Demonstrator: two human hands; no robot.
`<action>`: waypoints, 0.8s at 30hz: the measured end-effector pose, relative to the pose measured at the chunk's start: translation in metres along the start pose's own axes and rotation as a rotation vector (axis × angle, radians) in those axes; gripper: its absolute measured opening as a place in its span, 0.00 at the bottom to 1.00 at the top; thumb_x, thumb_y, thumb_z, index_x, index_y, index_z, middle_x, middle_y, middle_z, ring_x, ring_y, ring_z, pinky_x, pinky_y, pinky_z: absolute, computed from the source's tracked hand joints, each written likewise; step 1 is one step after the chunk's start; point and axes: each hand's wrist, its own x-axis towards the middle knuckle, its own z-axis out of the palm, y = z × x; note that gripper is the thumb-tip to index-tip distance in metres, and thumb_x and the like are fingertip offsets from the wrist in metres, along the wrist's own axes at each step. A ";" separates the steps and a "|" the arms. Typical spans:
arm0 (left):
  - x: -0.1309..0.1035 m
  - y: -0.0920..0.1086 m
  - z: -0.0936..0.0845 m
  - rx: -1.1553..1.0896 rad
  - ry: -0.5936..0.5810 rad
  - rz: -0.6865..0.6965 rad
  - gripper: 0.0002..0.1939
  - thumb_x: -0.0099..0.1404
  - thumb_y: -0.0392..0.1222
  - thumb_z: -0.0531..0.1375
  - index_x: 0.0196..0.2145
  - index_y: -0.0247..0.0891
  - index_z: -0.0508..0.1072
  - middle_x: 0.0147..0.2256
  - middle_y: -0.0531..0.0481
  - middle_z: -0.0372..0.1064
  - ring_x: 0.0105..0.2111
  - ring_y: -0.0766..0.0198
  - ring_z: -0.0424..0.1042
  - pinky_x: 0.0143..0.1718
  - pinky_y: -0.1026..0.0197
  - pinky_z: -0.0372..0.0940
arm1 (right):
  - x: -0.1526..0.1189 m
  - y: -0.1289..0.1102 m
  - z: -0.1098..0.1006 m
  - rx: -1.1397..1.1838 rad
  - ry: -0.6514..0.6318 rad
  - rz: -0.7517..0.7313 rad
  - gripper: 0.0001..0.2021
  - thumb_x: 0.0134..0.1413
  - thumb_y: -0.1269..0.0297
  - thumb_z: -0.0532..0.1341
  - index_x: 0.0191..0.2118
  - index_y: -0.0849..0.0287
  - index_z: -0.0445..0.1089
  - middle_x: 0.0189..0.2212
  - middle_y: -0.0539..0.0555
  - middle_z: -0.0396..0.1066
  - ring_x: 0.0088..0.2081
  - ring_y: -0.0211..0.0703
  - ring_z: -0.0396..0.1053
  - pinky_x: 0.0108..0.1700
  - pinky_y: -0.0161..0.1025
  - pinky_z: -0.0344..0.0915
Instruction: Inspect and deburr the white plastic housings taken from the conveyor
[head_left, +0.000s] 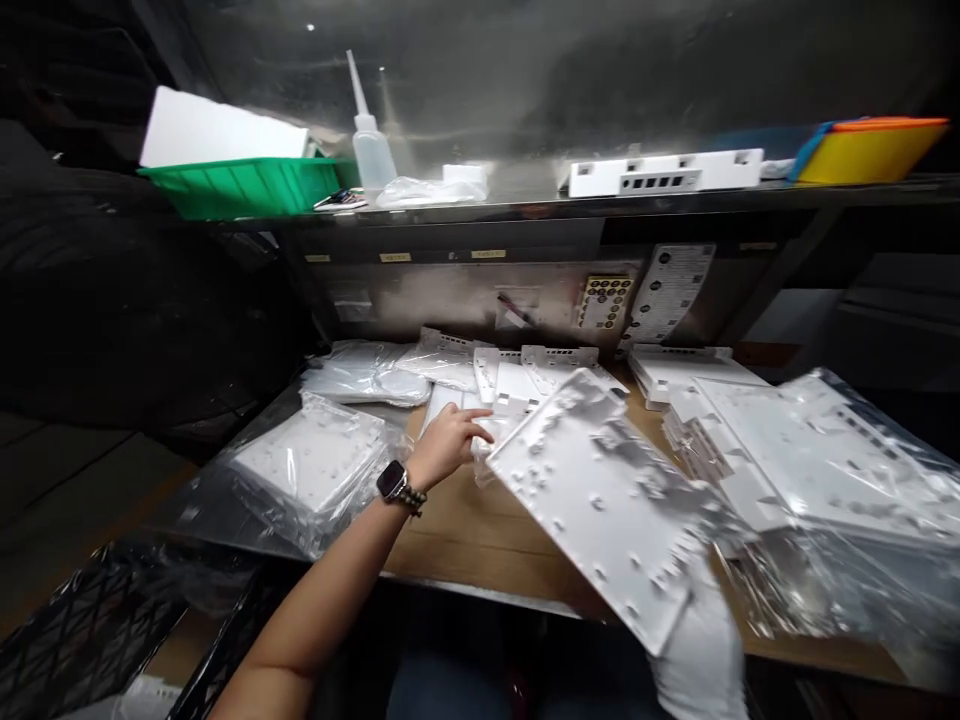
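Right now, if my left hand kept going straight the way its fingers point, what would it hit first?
Probably the tilted white plastic panel, just right of your left hand in the picture, though depth is unclear and the hand might pass behind it.

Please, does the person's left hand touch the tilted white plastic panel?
Apart. The head view shows a narrow gap between the left hand and the tilted white plastic panel: the fingertips end short of its nearest edge.
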 end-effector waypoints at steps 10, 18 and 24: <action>0.019 0.036 0.009 -0.287 -0.117 0.001 0.33 0.59 0.32 0.58 0.63 0.36 0.73 0.41 0.46 0.83 0.20 0.68 0.66 0.22 0.65 0.63 | -0.035 0.052 -0.031 -0.713 0.359 -0.557 0.40 0.58 0.40 0.65 0.67 0.64 0.65 0.58 0.68 0.74 0.61 0.73 0.69 0.61 0.59 0.70; 0.001 0.062 0.007 -0.112 0.099 0.075 0.23 0.69 0.31 0.53 0.57 0.42 0.78 0.63 0.47 0.70 0.48 0.52 0.76 0.51 0.49 0.70 | -0.043 0.061 -0.017 -1.068 0.370 -0.277 0.37 0.61 0.31 0.54 0.60 0.59 0.70 0.42 0.67 0.81 0.46 0.68 0.78 0.40 0.51 0.72; -0.050 0.091 0.023 0.191 -0.062 0.224 0.44 0.66 0.23 0.45 0.73 0.57 0.49 0.74 0.48 0.43 0.46 0.50 0.79 0.46 0.47 0.74 | -0.032 0.026 -0.026 -0.741 0.382 -0.341 0.36 0.64 0.37 0.57 0.65 0.63 0.66 0.53 0.63 0.78 0.53 0.56 0.75 0.50 0.41 0.70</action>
